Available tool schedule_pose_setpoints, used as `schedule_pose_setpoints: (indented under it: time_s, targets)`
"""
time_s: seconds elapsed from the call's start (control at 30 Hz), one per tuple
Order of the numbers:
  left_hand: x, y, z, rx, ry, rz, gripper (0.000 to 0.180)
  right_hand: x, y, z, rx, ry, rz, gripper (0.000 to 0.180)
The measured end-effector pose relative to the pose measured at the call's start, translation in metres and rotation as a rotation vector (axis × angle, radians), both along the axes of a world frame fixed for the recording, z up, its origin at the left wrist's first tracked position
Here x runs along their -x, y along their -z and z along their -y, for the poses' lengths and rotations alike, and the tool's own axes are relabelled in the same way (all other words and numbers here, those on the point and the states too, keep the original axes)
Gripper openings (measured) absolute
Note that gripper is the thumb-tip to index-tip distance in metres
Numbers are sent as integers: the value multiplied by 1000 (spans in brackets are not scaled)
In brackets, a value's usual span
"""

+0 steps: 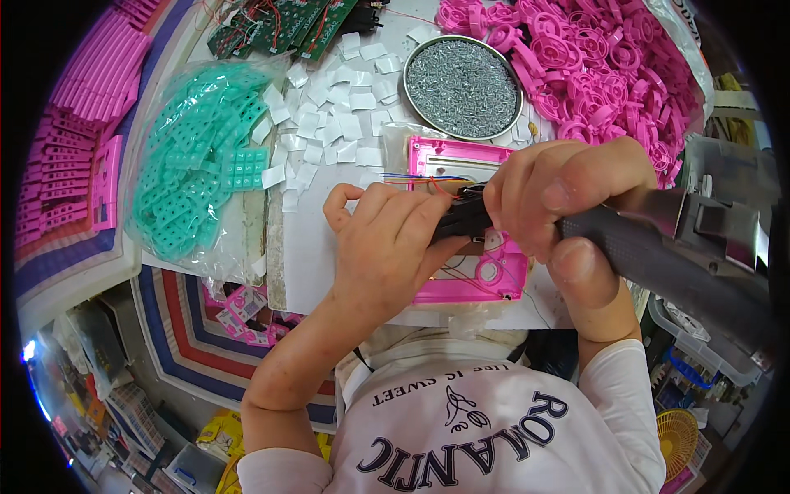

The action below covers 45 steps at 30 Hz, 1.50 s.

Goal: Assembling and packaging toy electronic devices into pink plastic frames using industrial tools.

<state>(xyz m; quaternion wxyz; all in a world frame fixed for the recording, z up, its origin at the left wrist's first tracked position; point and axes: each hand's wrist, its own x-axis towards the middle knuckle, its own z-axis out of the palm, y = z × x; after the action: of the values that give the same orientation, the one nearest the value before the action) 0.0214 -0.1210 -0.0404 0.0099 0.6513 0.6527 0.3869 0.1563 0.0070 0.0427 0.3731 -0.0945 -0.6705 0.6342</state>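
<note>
Over the pink housing [461, 156]: left hand [387, 239] clasped round a black part [463, 216], right hand [568, 198] clenched on a grey power screwdriver [650, 247], beside a round tray of screws [462, 86].

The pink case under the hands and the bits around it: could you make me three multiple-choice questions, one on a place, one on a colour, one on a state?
1. Where is the round metal tin of screws?
A. Beyond the pink case
B. On the floor
C. In the left hand

2. What colour are the button pads in the clear bag?
A. Yellow
B. Teal green
C. Black

3. What is the right hand doing?
A. Lying flat and open
B. Gripping the dark powered screwdriver
C. Reaching into the tin

Answers:
1 A, the tin sits on the table just past the case's far edge.
2 B, the bag's contents are all teal.
3 B, its fingers wrap the tool's handle, while the left hand holds a black part on the case.
</note>
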Motion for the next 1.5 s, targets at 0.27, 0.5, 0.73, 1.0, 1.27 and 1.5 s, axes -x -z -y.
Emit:
schedule_pose_setpoints:
  time_s: [0.27, 0.5, 0.73, 1.0, 1.27, 1.5]
  targets:
    - [5, 2, -2, -55, 57, -67, 46, 1, 4, -12, -224, -138, 36, 34]
    - [7, -1, -4, -40, 87, -79, 45, 4, -1, -23, -300, -261, 60, 39]
    - [7, -4, -4, -36, 58, -44, 47, -29, 6, -41, -179, -171, 207, 95]
    - [4, 9, -11, -7, 11, 443, 61, -49, 34, -49, -861, -22, 469, 43]
    - [-12, 8, -5, 70, -79, 299, 69, -22, 27, -69, -334, 62, 916, 41]
    - [-14, -8, -7, 158, -104, -71, 64, -25, 8, -54, -934, 161, 895, 40]
